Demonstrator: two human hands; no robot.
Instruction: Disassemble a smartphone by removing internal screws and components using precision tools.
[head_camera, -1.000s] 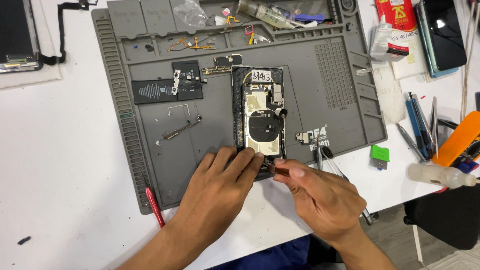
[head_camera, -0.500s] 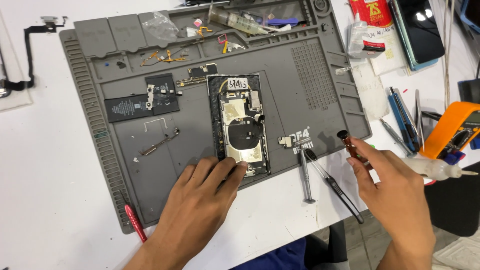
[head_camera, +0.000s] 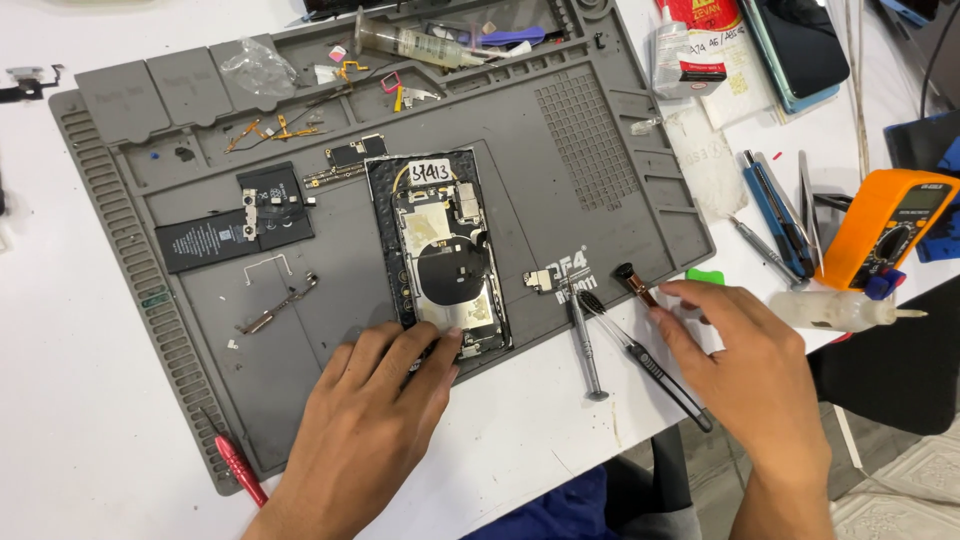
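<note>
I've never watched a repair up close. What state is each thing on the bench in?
Phone: opened, insides exposed.
Battery: removed, lying on mat.
Left hand: fingers pressing the phone's lower edge.
Right hand: holding a small screwdriver.
Syringe: lying flat.

left hand (head_camera: 375, 400) on opened phone (head_camera: 440, 255) | right hand (head_camera: 745, 350) holding screwdriver (head_camera: 637, 285)

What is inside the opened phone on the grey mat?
The opened phone shows a round dark coil, metal shields and small boards in its frame. The left hand rests on its lower left corner, covering what lies there.
</note>
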